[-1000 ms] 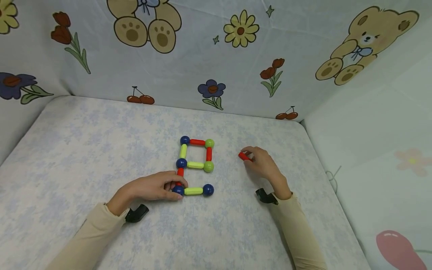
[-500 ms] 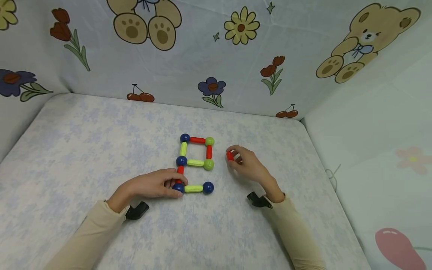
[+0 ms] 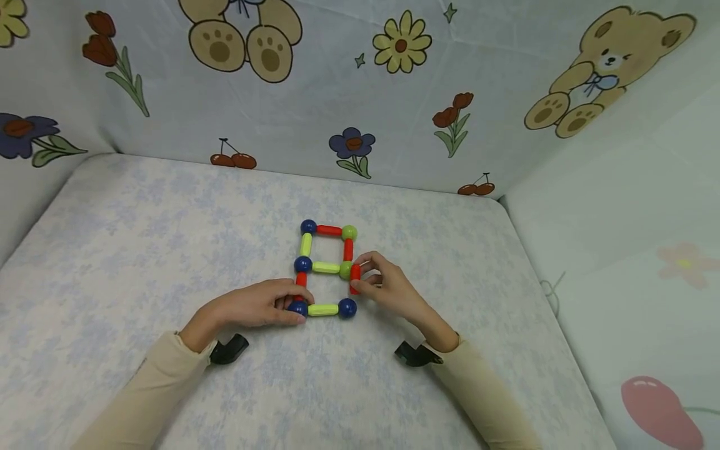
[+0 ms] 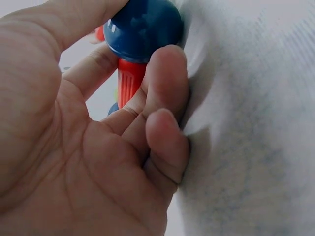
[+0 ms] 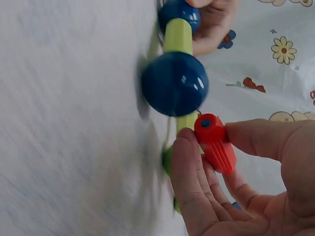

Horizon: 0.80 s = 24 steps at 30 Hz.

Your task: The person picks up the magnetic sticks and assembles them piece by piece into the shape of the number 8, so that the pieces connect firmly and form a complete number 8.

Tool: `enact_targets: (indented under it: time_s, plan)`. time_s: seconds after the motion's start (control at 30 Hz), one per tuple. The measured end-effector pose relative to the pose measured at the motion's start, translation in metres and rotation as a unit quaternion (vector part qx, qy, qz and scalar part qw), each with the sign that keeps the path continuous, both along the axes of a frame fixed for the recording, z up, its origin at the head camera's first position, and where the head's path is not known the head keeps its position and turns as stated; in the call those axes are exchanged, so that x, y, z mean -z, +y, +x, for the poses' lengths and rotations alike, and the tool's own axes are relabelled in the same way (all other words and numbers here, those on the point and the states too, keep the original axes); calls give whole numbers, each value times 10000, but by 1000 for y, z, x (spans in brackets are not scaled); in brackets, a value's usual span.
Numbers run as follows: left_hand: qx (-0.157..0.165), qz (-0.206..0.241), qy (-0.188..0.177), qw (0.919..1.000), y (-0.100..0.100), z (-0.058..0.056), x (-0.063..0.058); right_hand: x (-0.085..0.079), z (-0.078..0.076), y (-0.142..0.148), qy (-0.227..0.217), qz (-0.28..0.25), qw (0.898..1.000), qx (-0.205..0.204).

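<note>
A flat figure of toy magnetic rods and balls lies on the table. At its near left corner my left hand holds the blue ball, thumb on one side and fingers curled on the other. A red rod runs up from that ball, and a yellow-green rod leads right to another blue ball. My right hand pinches a loose red magnetic rod between thumb and fingers. In the head view, its far end overlaps the edge of the green ball at middle right.
The figure's upper square has a blue ball, a green ball and red and yellow-green rods. Patterned cloth with bears and flowers rises behind the table. A plainer white sheet stands on the right.
My right hand has moved left and slightly nearer with the red rod, from apart on the right to the figure's right side. The left hand stays at its corner.
</note>
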<state>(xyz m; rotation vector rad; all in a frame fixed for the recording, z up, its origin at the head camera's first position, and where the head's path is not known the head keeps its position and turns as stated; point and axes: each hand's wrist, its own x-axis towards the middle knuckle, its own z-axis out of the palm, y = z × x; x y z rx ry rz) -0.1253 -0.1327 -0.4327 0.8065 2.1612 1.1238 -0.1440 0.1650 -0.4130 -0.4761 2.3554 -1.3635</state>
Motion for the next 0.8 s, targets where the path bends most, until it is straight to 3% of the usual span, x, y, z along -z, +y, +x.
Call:
enact_targets:
  time_s: [0.2,0.8]
  plan:
    - [-34,37,7,10000,4,2,-2,6,3,-3,-570,-116,9976,365]
    - [-9,9,112,9999,5,3,-2,14,4,-8,-601,20,9971,462]
